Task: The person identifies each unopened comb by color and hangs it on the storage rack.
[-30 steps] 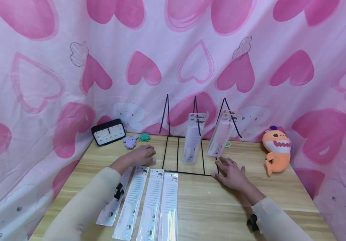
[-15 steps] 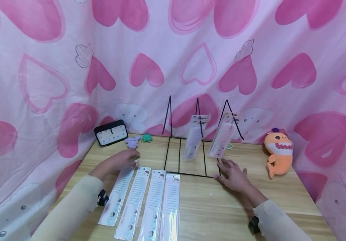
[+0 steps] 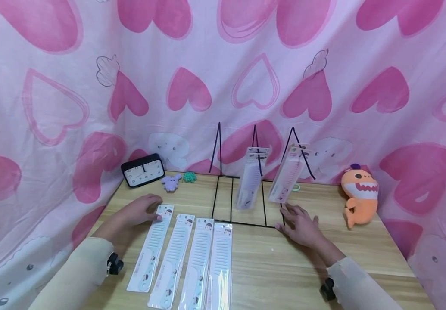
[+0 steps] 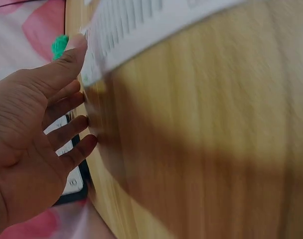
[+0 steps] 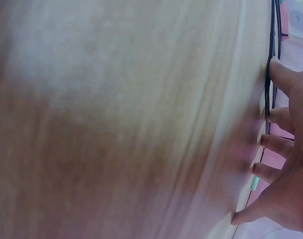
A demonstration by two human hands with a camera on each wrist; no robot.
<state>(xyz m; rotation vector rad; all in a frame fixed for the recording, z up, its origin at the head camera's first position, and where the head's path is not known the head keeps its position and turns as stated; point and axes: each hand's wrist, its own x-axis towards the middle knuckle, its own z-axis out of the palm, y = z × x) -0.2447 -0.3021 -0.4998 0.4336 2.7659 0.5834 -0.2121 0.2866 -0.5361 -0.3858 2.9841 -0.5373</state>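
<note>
Several packaged combs lie side by side on the table, white with a cartoon print. My left hand (image 3: pixel 139 212) is at the top end of the leftmost packaged comb (image 3: pixel 151 252), its thumb by the package edge and its fingers loosely extended; the left wrist view shows this hand (image 4: pixel 37 114) with nothing in its palm. A black wire display rack (image 3: pixel 242 223) stands at the back. Packaged combs hang on its middle hook (image 3: pixel 251 178) and its right hook (image 3: pixel 309 165). Spread fingers of my right hand (image 3: pixel 302 226) rest at the rack's front right corner.
Behind the left hand stand a black-framed clock (image 3: pixel 143 171), a small purple toy (image 3: pixel 171 182) and a green one (image 3: pixel 189 176). An orange plush shark (image 3: pixel 360 198) sits at the right back. A heart-printed curtain (image 3: pixel 191 43) encloses the table.
My left hand has moved leftward from beside the rack to the top of the leftmost packaged comb, uncovering more of it. The right hand has stayed at the rack's corner.
</note>
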